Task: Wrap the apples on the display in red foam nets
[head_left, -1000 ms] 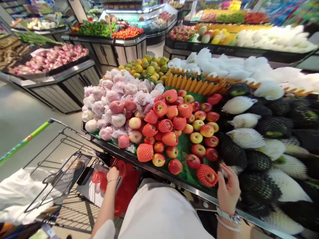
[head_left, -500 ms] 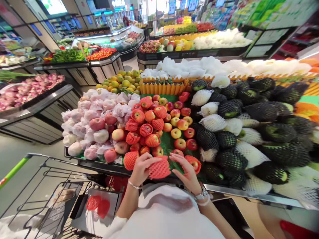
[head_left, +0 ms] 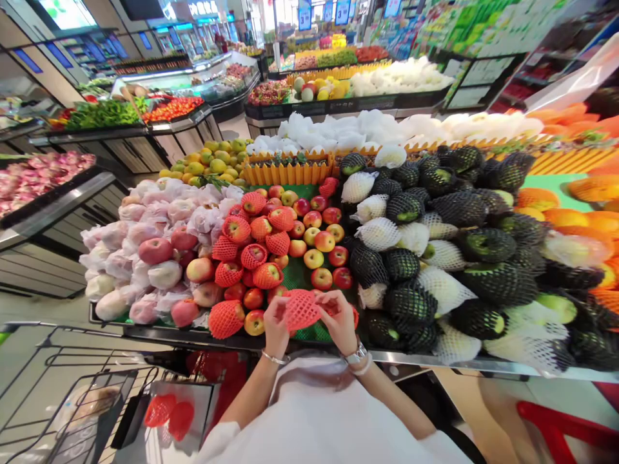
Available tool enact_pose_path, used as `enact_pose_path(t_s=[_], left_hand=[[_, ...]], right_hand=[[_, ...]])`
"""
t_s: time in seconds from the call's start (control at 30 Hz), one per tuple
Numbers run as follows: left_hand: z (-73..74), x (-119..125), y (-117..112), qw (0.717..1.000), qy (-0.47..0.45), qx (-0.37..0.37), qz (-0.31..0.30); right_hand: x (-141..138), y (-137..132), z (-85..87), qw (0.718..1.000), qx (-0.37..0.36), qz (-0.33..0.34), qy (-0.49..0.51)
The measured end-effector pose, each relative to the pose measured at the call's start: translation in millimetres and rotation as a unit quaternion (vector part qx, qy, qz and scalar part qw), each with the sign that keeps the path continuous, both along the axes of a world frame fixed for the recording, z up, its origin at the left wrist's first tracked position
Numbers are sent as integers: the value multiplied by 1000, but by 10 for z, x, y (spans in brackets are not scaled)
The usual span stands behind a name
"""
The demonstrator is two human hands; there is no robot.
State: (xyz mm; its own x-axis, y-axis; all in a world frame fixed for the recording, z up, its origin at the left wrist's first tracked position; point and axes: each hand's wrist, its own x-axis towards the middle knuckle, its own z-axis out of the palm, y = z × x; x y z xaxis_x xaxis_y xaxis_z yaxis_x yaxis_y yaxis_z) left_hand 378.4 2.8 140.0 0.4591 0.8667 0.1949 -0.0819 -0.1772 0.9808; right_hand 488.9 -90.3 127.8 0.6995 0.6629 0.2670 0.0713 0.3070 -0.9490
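Here, both hands' fingers (head_left: 283,308) around a red foam net (head_left: 300,309).

Black-netted fruit (head_left: 486,246) lies right of loose apples (head_left: 314,258); yellow citrus (head_left: 213,161) sits behind.

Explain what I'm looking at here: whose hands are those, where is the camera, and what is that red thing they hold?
The camera sits on a person's head, looking forward and down, so you see their own arms from above. The left hand and right hand together hold a red foam net sleeve, the kind wrapped around fruit. In front is a shop's fruit stand with loose apples, apples in red nets and dark-netted green fruit. A shopping cart stands at lower left.
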Motion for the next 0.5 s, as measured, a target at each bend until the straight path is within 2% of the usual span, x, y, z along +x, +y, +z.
enact_pose_path(t_s=[0.1,0.2,0.3,0.4,0.5], left_hand=[[46,49,-26,995,35,54,-80],[43,82,-16,984,38,125,-120],[-3,92,9,980,44,121,-152],[14,107,30,970,69,137,-187],[121,156,48,951,94,186,-230]], right_hand=[[91,-15,-40,997,-33,20,-60],[213,-69,-36,986,-12,24,-167],[327,-106,-28,967,9,91,-237],[394,-102,-53,968,-23,125,-218],[415,-95,-95,977,-44,130,-165]])
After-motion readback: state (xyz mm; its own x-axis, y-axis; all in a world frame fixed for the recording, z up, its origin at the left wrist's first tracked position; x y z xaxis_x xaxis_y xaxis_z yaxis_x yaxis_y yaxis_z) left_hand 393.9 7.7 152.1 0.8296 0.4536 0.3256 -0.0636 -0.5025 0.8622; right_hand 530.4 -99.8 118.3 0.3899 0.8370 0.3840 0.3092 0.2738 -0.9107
